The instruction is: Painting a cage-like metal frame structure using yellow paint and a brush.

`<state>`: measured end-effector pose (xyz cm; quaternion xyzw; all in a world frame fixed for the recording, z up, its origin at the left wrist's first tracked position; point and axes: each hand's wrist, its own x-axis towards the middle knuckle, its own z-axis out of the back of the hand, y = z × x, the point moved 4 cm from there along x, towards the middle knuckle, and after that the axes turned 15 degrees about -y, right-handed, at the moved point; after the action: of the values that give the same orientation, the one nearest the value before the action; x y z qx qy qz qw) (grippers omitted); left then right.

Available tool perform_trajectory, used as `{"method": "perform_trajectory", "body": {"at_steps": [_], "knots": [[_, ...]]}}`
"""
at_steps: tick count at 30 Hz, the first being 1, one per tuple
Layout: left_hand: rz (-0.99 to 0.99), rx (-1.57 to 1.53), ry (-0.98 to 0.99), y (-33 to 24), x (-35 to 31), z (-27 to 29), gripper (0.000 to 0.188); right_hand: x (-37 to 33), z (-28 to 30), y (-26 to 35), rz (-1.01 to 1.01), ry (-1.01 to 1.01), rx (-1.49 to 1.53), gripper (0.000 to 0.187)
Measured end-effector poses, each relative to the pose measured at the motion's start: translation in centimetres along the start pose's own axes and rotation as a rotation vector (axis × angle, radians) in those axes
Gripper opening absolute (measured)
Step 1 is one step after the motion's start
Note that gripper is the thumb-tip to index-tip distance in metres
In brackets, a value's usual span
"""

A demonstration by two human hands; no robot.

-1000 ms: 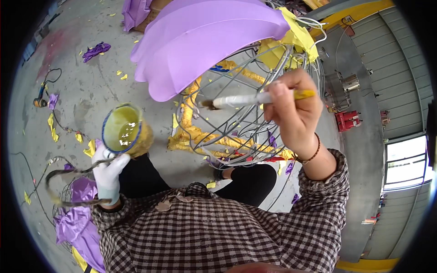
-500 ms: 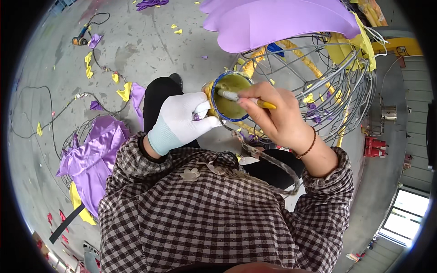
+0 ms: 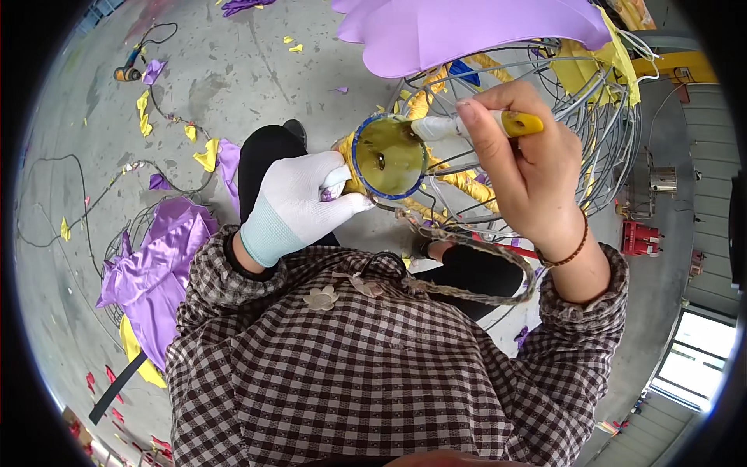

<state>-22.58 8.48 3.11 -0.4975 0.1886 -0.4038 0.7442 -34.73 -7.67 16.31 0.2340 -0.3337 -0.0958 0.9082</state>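
My left hand [image 3: 299,198], in a white knit glove with a pale green cuff, grips the side of a round can [image 3: 387,195] with a blue rim. Greenish-yellow liquid stands in the can, with a few dark bubbles or spots on top. My bare right hand [image 3: 533,171] holds a paintbrush [image 3: 437,128] with a whitish shaft and a yellow handle end. The dark bristles are at the can's far right inner rim; I cannot tell if they touch the liquid. A small purple-and-white bit shows between my left thumb and fingers.
Ahead to the right stands a wire frame [image 3: 618,140] with yellow-wrapped bars under a large purple petal-shaped sheet [image 3: 467,35]. Crumpled purple satin [image 3: 159,253] lies at left. A power tool [image 3: 128,73], thin cables and yellow scraps [image 3: 206,156] are on the floor. A cord loop [image 3: 498,300] hangs before me.
My right hand has moved right and slightly up, drawing the brush from the can's middle to its far right rim. The left hand and can have shifted slightly left and up.
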Motion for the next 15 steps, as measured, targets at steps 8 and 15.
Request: {"method": "perform_trajectory", "body": {"at_steps": [8, 15], "knots": [[-0.026, -0.026, -0.083, -0.1, -0.3, 0.7, 0.025, -0.4, 1.9, 0.4, 0.071, -0.022, 0.072, 0.013], [-0.012, 0.081, -0.014, 0.7, 0.0, 1.1, 0.026, -1.8, 2.7, -2.6, -0.039, -0.012, 0.079, 0.012]]}}
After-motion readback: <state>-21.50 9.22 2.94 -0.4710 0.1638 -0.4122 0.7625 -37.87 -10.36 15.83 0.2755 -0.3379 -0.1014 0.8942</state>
